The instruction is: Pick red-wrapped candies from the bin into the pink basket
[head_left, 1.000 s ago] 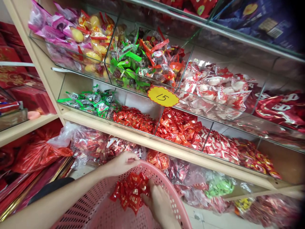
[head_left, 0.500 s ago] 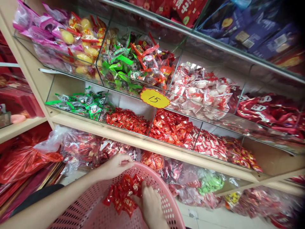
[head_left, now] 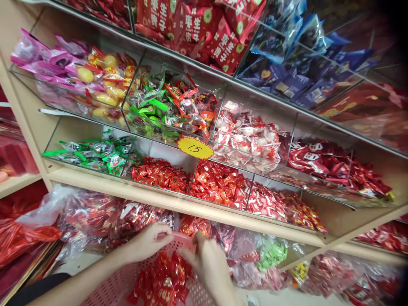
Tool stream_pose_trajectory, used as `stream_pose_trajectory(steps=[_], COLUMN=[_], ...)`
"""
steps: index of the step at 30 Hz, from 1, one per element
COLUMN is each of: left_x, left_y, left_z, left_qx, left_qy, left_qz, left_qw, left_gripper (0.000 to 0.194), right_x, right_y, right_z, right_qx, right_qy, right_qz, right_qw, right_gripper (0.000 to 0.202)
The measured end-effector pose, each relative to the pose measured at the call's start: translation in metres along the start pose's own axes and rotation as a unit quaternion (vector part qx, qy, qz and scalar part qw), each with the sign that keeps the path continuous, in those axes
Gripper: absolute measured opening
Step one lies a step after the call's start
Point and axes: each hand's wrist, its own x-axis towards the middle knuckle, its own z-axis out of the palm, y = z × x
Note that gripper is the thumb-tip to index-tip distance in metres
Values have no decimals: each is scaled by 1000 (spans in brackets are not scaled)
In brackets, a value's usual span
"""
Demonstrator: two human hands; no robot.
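Note:
A pink perforated plastic basket is at the bottom of the view, tilted toward me. Its far rim is in the grip of my left hand, whose fingers curl over the edge. Close by, my right hand is closed on the same rim to the right, its thumb on the inner side. Inside the basket lies a heap of shiny red candy packets with gold print, between my two hands. Some of my right fingertips are hidden behind the rim.
A wooden shelf with clear dividers holds wrapped sweets, including small red candies and green-wrapped ones. A yellow price tag reads 15. Plastic bags of sweets lie under the shelf. A red bag is at left.
My right hand has moved off the red packets up to the basket's rim. The view has tilted up, so basket and shelves sit lower in it. My left hand still grips the rim.

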Motion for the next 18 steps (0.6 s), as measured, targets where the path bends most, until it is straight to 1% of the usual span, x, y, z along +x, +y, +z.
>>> stream_pose_trajectory(steps=[2,3,4,5,6,8,9,10,11,12,13,15,18], left_x=[1,1,1,1,1,1,1,1,0,0,0,-1,-2], left_y=[0,0,1,1,2,2,1,1,1,0,0,0,2], left_z=[1,1,1,1,0,0,0,0,0,0,0,0,-1], left_qx=[3,2,1,-1,-1,-2,-1,1,2,3,5,8,10], left_qy=[-1,-2,-3,-4,-6,-5,-3,-1,0,1,1,3,8], left_qz=[-7,-11,-13,-13,-13,-14,-13,-12,-11,-9,-6,-3,3], left_qw=[1000,1000,1000,1000,1000,1000,1000,1000,1000,1000,1000,1000,1000], left_gripper=[31,31,30,30,29,29,29,29,29,29,28,27,26], right_x=[28,44,60,74,87,107,114,120,124,127,130,133,128], right_y=[0,0,0,0,0,0,-1,-1,-2,-3,-4,-6,-6], right_z=[-28,-39,-47,-53,-56,-58,-57,-57,-56,-55,-55,-54,-53], right_qx=[73,136,212,299,388,532,583,618,642,657,666,674,685], right_qy=[91,125,146,133,103,30,3,-12,-19,-19,-16,-5,26], right_qz=[9,3,2,21,58,138,170,190,200,205,207,205,194], right_qw=[993,983,966,945,914,835,795,763,740,725,717,710,702], right_gripper=[31,31,34,36,36,34,31,28,26,23,21,20,25])
